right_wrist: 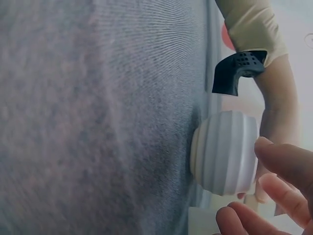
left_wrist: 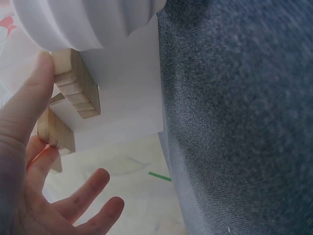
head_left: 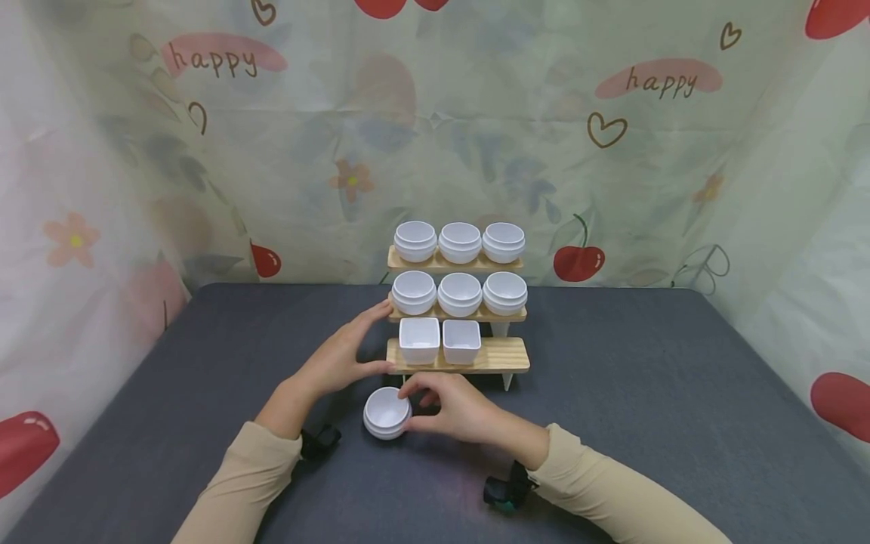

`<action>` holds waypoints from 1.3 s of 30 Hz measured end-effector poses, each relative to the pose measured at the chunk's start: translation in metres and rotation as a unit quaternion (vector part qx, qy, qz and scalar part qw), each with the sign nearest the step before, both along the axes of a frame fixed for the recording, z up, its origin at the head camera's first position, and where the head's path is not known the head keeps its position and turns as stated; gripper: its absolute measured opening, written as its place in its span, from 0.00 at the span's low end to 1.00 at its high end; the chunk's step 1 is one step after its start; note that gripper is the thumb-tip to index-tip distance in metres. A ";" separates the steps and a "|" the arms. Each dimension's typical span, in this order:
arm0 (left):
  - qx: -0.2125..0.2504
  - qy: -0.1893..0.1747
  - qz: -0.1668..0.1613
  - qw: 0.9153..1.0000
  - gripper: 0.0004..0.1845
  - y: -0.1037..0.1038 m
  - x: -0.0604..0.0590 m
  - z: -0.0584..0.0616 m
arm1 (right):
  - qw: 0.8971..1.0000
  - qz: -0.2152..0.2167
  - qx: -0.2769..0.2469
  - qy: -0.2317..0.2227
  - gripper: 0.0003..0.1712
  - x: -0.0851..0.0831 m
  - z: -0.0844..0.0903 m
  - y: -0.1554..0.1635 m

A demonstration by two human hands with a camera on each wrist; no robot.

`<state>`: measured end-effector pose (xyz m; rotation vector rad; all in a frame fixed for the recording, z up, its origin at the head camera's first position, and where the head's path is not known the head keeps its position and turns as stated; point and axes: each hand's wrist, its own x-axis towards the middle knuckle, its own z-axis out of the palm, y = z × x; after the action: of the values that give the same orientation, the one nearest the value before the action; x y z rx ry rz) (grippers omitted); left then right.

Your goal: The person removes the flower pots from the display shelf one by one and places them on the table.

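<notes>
Bowl sat just off the shelf's front-left corner, my right hand pinching its right rim, left hand relaxed against the shelf's end.

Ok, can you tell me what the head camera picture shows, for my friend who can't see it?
A person's right hand holds a small round white bowl on a dark grey table, while the left hand steadies a three-step wooden rack. Six round white bowls fill the upper two steps; two square cups sit on the lowest.
</notes>
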<state>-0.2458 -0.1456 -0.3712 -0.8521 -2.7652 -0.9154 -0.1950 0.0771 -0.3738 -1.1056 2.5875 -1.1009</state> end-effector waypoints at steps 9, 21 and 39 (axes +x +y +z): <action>-0.002 -0.001 0.000 1.000 0.47 0.001 0.000 0.002 | 1.000 0.003 -0.009 0.007 0.15 0.003 0.010 0.010; -0.003 -0.008 0.005 1.000 0.47 0.001 0.001 0.004 | 0.999 -0.017 -0.036 0.004 0.13 0.004 0.019 0.023; -0.008 -0.015 0.011 1.000 0.48 0.002 0.001 0.002 | 0.988 -0.123 -0.088 0.036 0.11 0.004 0.040 0.051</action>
<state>-0.2453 -0.1438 -0.3688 -0.8160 -2.8046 -0.9108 -0.1913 0.1285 -0.3337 -0.8882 2.7880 -1.3890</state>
